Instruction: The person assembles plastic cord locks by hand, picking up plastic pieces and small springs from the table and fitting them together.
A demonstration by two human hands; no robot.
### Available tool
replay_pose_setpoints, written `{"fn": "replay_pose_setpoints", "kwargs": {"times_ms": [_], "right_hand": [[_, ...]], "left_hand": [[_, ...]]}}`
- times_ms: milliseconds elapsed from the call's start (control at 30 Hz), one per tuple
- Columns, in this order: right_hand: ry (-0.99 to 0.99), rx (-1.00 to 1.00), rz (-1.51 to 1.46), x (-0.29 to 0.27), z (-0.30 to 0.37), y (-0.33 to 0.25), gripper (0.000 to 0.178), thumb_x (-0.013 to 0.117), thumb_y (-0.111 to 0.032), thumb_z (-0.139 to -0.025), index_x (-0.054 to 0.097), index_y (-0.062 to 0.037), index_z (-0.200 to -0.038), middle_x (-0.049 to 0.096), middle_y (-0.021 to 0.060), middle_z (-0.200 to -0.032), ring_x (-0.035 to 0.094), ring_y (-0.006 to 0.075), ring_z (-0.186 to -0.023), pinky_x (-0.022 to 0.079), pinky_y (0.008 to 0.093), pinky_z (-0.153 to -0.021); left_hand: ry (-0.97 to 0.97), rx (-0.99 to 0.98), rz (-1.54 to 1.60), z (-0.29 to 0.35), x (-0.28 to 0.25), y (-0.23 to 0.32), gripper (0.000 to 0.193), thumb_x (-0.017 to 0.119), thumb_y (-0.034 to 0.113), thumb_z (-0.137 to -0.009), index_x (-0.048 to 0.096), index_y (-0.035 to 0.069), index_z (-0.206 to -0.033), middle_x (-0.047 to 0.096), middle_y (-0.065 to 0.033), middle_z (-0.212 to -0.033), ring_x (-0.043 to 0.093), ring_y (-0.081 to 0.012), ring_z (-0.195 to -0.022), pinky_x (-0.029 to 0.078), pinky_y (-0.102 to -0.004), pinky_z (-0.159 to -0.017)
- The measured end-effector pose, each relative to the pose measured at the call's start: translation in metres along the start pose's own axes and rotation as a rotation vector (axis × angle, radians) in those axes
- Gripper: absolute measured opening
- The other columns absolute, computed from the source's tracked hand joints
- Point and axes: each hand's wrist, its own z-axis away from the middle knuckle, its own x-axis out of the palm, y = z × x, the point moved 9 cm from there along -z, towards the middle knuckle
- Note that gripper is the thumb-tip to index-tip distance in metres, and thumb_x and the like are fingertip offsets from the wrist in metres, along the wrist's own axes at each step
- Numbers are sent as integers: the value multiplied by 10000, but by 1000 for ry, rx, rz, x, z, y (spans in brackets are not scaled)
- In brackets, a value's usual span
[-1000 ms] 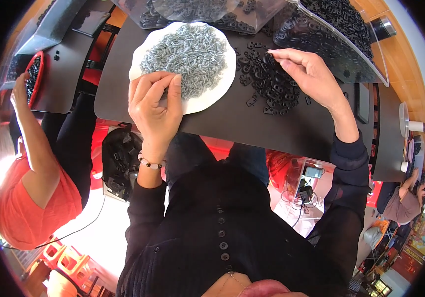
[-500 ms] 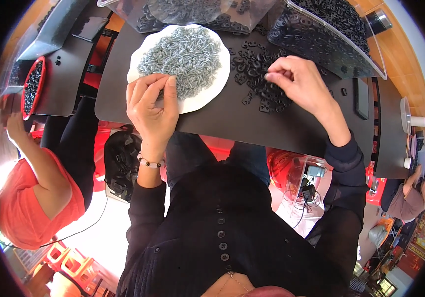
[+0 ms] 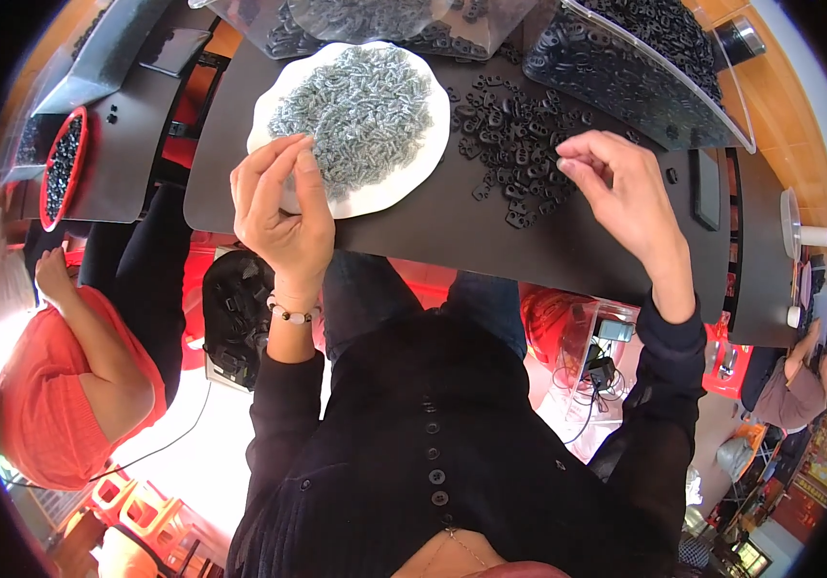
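A white plate [image 3: 396, 189] heaped with small grey screws [image 3: 355, 101] lies on the black table [image 3: 490, 241]. My left hand [image 3: 283, 207] rests at the plate's near left edge, thumb and fingers pinched together at the screw heap, apparently on one screw. To the right of the plate lies a loose pile of small black rings [image 3: 510, 140]. My right hand [image 3: 625, 193] hovers at the pile's near right edge, thumb and forefinger pinched on a black ring.
A clear bin of black rings [image 3: 644, 58] stands at the back right, another clear bin [image 3: 375, 24] behind the plate. A red bowl of black parts [image 3: 62, 173] sits far left. A person in an orange shirt [image 3: 57, 385] sits at my left.
My right hand has drawn back from the ring pile toward the right. My left hand has shifted up to the plate's edge, fingers pinching at the screws.
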Motion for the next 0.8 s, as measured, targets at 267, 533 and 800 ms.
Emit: {"fn": "replay_pose_setpoints", "kwargs": {"times_ms": [267,533,800], "right_hand": [[165,29,-26,22,41,-13,149,712,-26,-812,687,-46,-957,659,111,-828,642,283,-800,504,365,-710],[263,-120,146,33,31,-24,193,704,-9,-833,716,-51,-1021,655,92,-867,631,211,-743,497,307,-677],[295,-29,71,34,37,-17,159,727,-97,-812,716,-89,-971,670,75,-871,635,275,-851,515,371,-731]], "left_hand": [[43,58,52,12,-7,16,187,686,-43,-798,730,42,-958,694,-79,-954,609,-238,-884,490,-319,-776],[-194,16,243,30,12,55,217,702,-82,-759,716,28,-946,676,-74,-959,610,-219,-809,489,-301,-691],[-506,-24,257,54,46,78,206,731,-44,-756,710,41,-943,661,-59,-954,596,-217,-778,482,-310,-654]]}}
